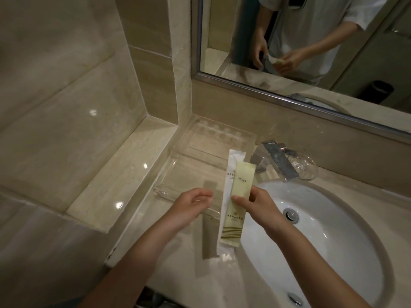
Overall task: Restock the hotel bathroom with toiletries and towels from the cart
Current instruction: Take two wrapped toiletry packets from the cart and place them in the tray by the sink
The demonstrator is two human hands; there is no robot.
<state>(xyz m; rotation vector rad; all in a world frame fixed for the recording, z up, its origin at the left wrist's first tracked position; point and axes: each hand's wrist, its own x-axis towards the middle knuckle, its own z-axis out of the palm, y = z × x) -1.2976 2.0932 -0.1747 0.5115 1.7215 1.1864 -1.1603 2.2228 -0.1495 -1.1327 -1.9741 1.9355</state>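
Sachets (pixel 233 210) x2 pinched by R hand (pixel 255 203) | L hand (pixel 193 205) loosely curled, empty | nr sink (pixel 329 221)

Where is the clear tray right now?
In the head view the clear tray sits on the counter in the wall corner, left of the faucet, just beyond the left hand and the sachets that the right hand holds.

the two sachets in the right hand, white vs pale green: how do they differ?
Colour: the white sachet is white; the pale green sachet has darker wavy stripes near its lower end. Length: the white sachet is longer, showing past the pale green sachet at both ends. Layering: the pale green sachet lies on top. Shared: both flat, narrow, pinched together by the right hand.
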